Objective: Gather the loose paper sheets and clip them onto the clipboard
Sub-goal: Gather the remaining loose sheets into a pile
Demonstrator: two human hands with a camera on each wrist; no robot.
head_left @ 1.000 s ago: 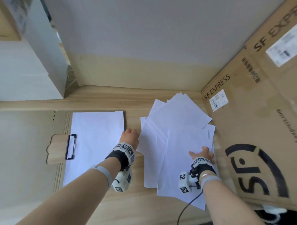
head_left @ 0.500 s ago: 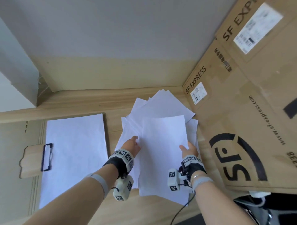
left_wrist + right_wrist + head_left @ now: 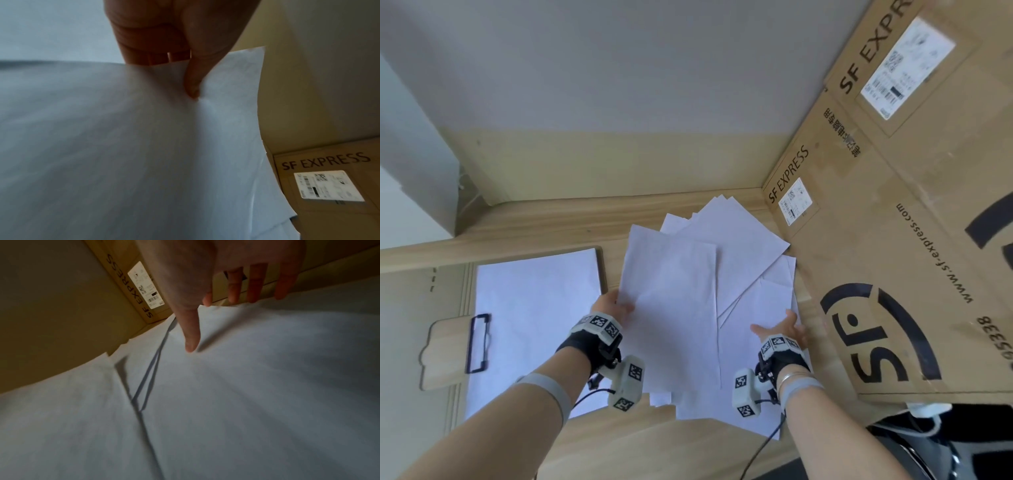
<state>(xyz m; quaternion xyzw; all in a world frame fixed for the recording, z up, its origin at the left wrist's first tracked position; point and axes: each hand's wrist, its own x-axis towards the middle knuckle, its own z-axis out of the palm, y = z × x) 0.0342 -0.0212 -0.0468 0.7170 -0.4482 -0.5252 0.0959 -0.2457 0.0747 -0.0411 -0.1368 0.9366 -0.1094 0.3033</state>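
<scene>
Left hand (image 3: 616,306) pinches the top sheet (image 3: 671,308) at its nine o'clock edge; right hand (image 3: 780,329), fingers (image 3: 255,288) spread, rests on the loose sheets (image 3: 743,240); clipboard (image 3: 441,349) at nine o'clock on the surface (image 3: 619,445)

The head camera looks down from above at the desk (image 3: 571,222). Each wrist camera sits very close, low over the white sheets (image 3: 144,146), looking along the fingers. All three see the cardboard box (image 3: 893,240) on the right.
</scene>
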